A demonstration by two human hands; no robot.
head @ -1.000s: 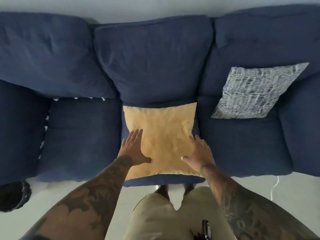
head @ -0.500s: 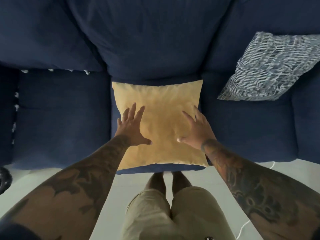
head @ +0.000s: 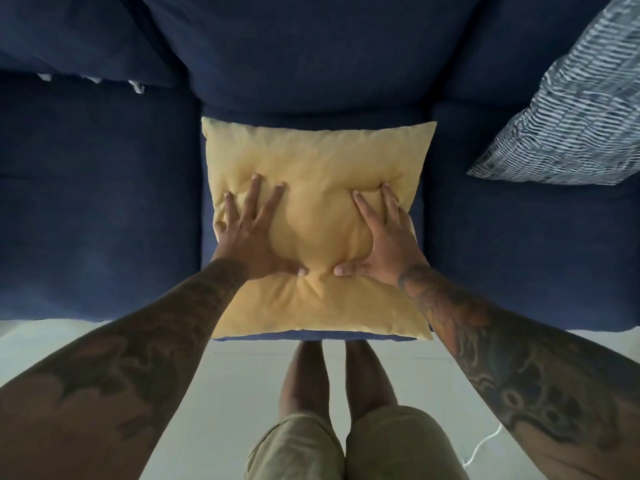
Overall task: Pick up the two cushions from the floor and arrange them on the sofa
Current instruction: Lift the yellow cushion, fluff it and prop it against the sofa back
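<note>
Both palms now pressed into the cushion

My left hand (head: 251, 233) and right hand (head: 382, 237) have slid further up the yellow cushion (head: 317, 209) and spread flat, sinking dents into it where a second ago they only hovered at its near edge; I've leaned in closer, so the patterned cushion (head: 568, 123) has slipped toward the right edge of view

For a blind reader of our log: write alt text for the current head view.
Both hands, left hand and right hand, press flat with fingers spread into a yellow cushion lying on the middle seat of a dark blue sofa. A grey patterned cushion leans at the sofa's right.
</note>
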